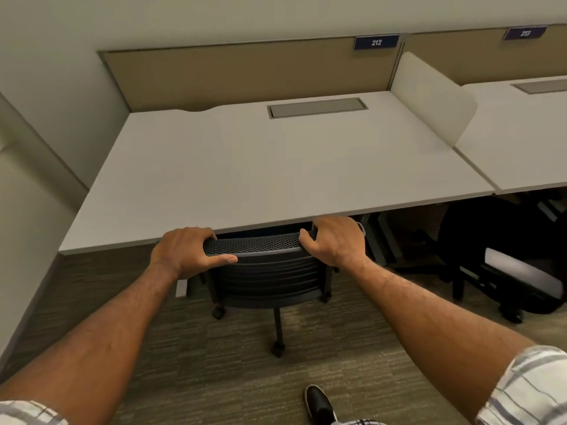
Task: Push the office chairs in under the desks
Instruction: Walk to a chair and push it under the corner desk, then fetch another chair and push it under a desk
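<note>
Office chair [264, 271], seat hidden under desk [245, 179]

Chair [264, 271]: before me, at the desk [276, 167] edge.
Second chair [506, 271]: my right, by the next desk [521, 133].
Divider [429, 96]: between desks.

- Two hands [187, 250] [334, 240].
- Two checked sleeves [27, 414] [527, 391].
- Two office chairs: a mesh-backed chair [267, 271] and a black chair [506, 271].
- Two white counters [245, 173] [527, 142].
- Two blue number plates, 212 [376, 42] and 213 [525, 33].
- Two grey cable hatches [317, 107] [543, 86].
- One white divider [429, 99].
- One black shoe [319, 404].
</note>
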`<state>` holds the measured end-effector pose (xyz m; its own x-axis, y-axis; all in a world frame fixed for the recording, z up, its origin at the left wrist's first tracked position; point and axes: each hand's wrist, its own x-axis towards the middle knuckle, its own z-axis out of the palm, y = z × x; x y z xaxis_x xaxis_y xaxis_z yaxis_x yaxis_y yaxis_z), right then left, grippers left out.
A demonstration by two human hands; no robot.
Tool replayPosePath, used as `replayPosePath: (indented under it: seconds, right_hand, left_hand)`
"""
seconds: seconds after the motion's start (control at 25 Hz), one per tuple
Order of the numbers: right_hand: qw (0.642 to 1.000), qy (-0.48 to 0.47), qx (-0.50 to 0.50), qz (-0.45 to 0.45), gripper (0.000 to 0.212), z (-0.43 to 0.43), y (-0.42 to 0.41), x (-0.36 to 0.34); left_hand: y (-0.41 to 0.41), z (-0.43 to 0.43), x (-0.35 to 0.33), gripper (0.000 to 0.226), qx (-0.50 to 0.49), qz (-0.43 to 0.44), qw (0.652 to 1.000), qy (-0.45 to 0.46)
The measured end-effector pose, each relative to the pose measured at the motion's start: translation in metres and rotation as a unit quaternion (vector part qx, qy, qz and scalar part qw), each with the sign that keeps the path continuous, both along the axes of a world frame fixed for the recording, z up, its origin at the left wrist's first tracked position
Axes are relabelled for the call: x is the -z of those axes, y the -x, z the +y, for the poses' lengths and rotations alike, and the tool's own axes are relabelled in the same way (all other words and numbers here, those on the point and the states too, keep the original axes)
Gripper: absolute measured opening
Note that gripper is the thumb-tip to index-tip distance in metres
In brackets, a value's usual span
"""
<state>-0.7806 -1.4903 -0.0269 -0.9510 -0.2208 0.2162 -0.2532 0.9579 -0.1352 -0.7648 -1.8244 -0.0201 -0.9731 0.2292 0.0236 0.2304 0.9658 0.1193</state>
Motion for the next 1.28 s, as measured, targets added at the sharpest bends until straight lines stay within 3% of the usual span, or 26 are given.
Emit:
replayPosePath:
  seconds: [0.24, 0.52, 0.88, 1.08, 1.28]
  right_hand:
    - [1.000, -0.015, -0.020, -0.010, 0.056, 0.049, 0.058, 0.009]
    - [0.999, -0.002, -0.040, -0.016, 0.066, 0.077, 0.090, 0.019]
    - [0.998, -0.006, -0.045, -0.046, 0.083, 0.079, 0.086, 0.016]
    - [0.998, 0.016, -0.029, -0.045, 0.088, 0.082, 0.069, 0.013]
    - [0.998, 0.053, 0.008, -0.035, 0.089, 0.104, 0.017, 0.007]
  left_hand:
    - [0.036, 0.049, 0.001, 0.097, -0.021, -0.006, 1.000, -0.010]
    - [0.062, 0.074, 0.009, 0.100, -0.019, -0.034, 0.999, -0.027]
    - [0.059, 0.077, 0.014, 0.105, -0.031, 0.001, 0.999, 0.010]
    - [0.036, 0.094, 0.012, 0.096, -0.058, 0.039, 0.998, -0.008]
    - [0.017, 0.124, 0.002, 0.100, -0.007, 0.085, 0.996, -0.003]
